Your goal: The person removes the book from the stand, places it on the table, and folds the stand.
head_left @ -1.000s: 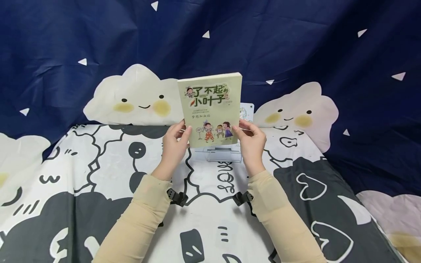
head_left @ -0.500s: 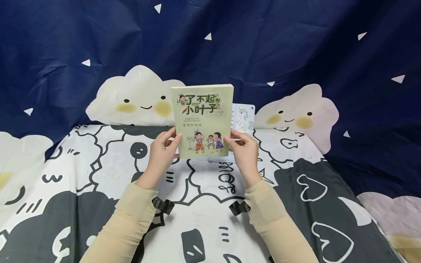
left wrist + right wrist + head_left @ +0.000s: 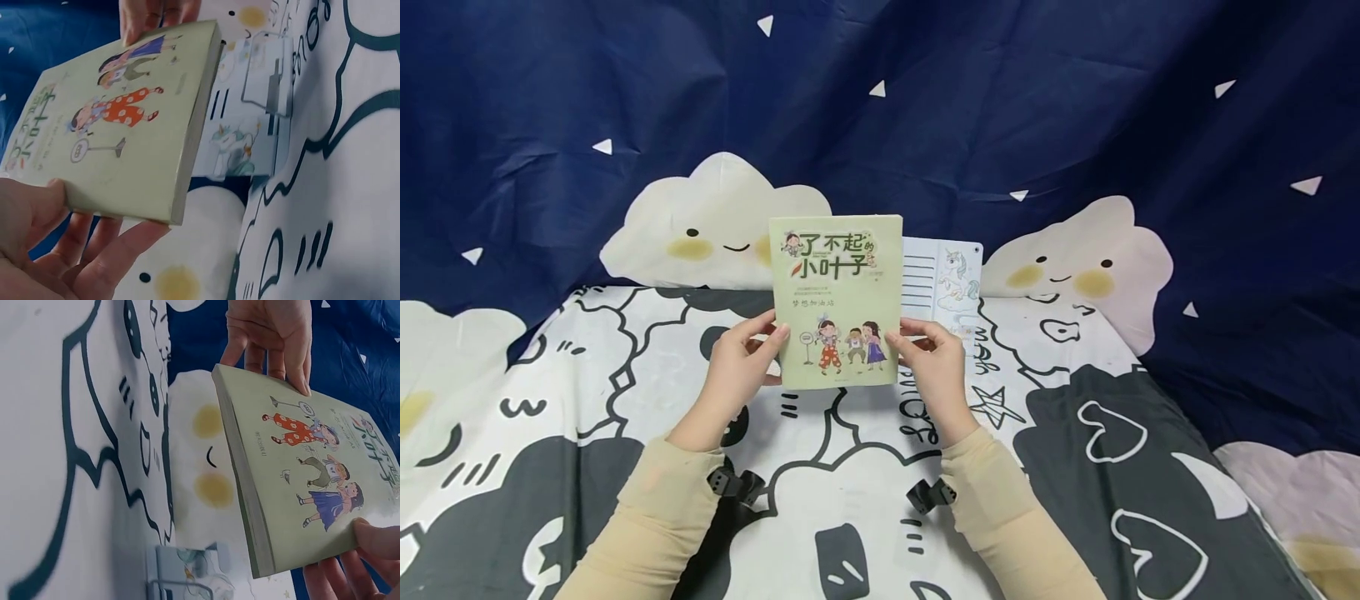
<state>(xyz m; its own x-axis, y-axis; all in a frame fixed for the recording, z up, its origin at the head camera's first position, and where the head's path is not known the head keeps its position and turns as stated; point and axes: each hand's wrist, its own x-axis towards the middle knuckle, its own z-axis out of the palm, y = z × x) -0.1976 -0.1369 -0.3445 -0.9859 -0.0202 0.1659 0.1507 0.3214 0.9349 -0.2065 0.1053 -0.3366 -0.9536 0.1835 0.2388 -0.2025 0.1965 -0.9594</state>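
Observation:
A pale green paperback book, with dark green characters and cartoon children on its cover, is held up closed in front of me. At its lower left edge my left hand grips it, thumb on the front cover and fingers behind. My right hand pinches the opposite edge in the same way. Behind the book stands a white slotted book stand with unicorn drawings, partly hidden by the book and right hand. The left wrist view shows a wire-like holder at the stand's lower front.
A white and dark grey cartoon-print cloth covers the surface below. Behind it hangs a navy backdrop with white triangles and smiling clouds. Black wrist cameras sit at the sleeves.
Both hands have brought the book down, nearer and to the left, and it has levelled from a slight tilt. More of the stand's upper panel now shows on its right.

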